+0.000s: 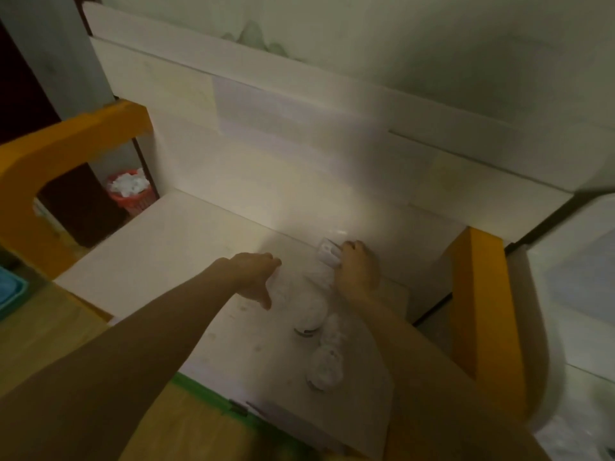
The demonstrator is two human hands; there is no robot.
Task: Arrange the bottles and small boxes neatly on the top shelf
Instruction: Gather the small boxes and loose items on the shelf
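The white top shelf (173, 247) lies below me, dimly lit and blurred. My right hand (357, 269) grips a small white box (329, 252) at the shelf's back edge, near the wall. My left hand (256, 272) hovers over the shelf with its fingers relaxed and thumb pointing down, next to a pale blurred bottle (283, 287). Two white bottles stand in a row toward me: one (311, 312) in the middle and one (326, 366) nearest the front edge.
Orange frame posts stand at the left (66, 141) and the right (482, 311) of the shelf. A red basket (131, 191) with white contents sits on the floor at the left. A blue tray (10, 291) shows at the left edge. A white appliance (572, 277) stands right.
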